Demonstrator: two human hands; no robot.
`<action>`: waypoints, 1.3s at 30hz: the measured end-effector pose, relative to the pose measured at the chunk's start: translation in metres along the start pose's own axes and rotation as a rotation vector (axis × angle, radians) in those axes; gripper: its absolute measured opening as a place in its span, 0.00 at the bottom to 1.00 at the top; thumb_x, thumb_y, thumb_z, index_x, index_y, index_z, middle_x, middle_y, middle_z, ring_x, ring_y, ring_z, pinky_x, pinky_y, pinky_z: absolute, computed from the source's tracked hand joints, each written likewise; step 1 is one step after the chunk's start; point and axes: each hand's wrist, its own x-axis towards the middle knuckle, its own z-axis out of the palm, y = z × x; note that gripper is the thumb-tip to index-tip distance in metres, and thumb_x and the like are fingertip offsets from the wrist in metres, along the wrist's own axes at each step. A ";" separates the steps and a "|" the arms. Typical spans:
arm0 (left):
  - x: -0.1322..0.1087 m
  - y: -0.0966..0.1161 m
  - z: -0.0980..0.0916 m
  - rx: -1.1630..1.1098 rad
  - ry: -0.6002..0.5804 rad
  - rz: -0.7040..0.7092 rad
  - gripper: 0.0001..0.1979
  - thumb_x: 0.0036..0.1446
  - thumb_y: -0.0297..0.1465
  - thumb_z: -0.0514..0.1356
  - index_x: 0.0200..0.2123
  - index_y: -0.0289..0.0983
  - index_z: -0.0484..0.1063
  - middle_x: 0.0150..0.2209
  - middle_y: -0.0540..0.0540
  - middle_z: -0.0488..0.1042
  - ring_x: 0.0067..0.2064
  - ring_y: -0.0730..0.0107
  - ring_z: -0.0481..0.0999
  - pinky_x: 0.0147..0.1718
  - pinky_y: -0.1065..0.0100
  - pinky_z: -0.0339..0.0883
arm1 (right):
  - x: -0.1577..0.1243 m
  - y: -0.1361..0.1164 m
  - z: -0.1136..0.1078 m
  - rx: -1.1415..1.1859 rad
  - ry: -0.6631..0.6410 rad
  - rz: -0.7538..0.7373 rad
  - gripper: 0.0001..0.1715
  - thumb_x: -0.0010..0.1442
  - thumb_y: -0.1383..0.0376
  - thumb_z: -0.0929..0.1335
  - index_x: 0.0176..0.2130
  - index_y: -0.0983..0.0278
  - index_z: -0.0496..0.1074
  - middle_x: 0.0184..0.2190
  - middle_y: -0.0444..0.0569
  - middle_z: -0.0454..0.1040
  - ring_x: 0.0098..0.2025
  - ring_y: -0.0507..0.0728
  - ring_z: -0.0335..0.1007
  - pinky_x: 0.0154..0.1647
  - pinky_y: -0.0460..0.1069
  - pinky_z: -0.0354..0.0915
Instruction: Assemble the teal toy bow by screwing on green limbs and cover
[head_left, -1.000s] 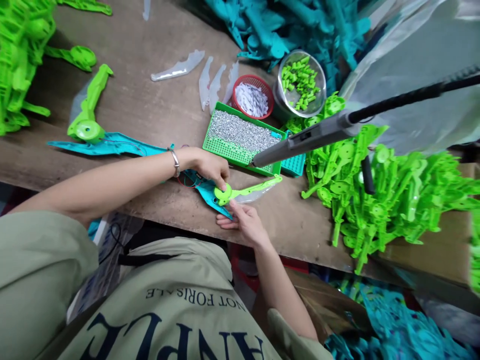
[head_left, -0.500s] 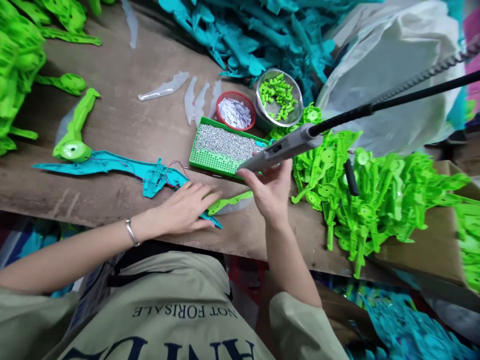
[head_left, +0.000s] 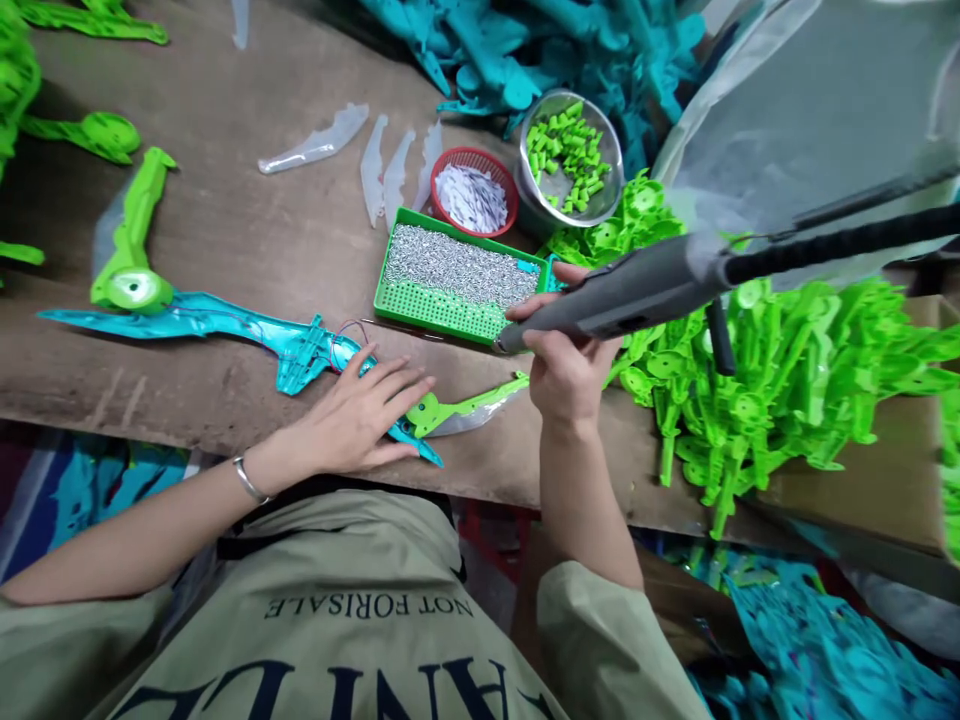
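Note:
My left hand (head_left: 367, 410) lies flat with fingers spread on a long blue plastic toy part (head_left: 247, 325), covering some of its right half. Thin wires show on the blue part by my fingertips. A green arm (head_left: 121, 270) with a clear blade rests on its left end, and a second green arm (head_left: 465, 402) with a clear blade meets its right end. My right hand (head_left: 570, 370) is wrapped round a grey electric screwdriver (head_left: 630, 290), its tip pointing left above the table, near the front corner of a green tray (head_left: 450, 310) of small screws.
Behind the tray stand a red basket (head_left: 512, 210) of white strips and a metal bowl (head_left: 530, 190) of green pieces. Clear blades (head_left: 319, 140) lie at the back. Green parts (head_left: 757, 390) are heaped right, blue parts (head_left: 517, 60) at the back. A cable (head_left: 847, 240) runs from the screwdriver.
My right hand has shifted slightly right with the screwdriver, which now tilts flatter. My left hand's fingers have spread on the blue part, baring more of the right green arm.

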 end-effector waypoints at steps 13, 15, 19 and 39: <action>-0.008 0.009 0.030 0.001 0.194 0.030 0.37 0.62 0.52 0.61 0.63 0.29 0.65 0.58 0.29 0.75 0.60 0.44 0.74 0.69 0.34 0.44 | 0.026 0.028 0.017 0.107 0.141 -0.183 0.20 0.53 0.50 0.75 0.39 0.57 0.70 0.19 0.33 0.67 0.20 0.50 0.69 0.27 0.49 0.67; -0.008 0.008 0.032 -0.032 0.209 0.031 0.36 0.62 0.51 0.62 0.63 0.31 0.65 0.56 0.31 0.77 0.58 0.47 0.76 0.69 0.35 0.47 | 0.029 0.032 0.019 0.103 0.145 -0.192 0.20 0.54 0.50 0.74 0.40 0.58 0.70 0.19 0.33 0.67 0.20 0.50 0.70 0.26 0.49 0.67; -0.008 0.007 0.034 -0.063 0.262 0.041 0.40 0.60 0.49 0.64 0.66 0.31 0.61 0.55 0.31 0.77 0.57 0.47 0.76 0.69 0.37 0.50 | 0.037 0.042 0.024 0.110 0.172 -0.216 0.18 0.55 0.52 0.73 0.41 0.58 0.70 0.19 0.33 0.67 0.20 0.50 0.69 0.27 0.49 0.67; -0.010 0.005 0.036 -0.111 0.339 0.021 0.50 0.57 0.50 0.67 0.71 0.30 0.49 0.59 0.28 0.74 0.61 0.44 0.74 0.66 0.39 0.58 | 0.051 0.062 0.034 0.074 0.189 -0.171 0.13 0.52 0.57 0.71 0.36 0.59 0.67 0.17 0.33 0.65 0.18 0.51 0.66 0.23 0.49 0.65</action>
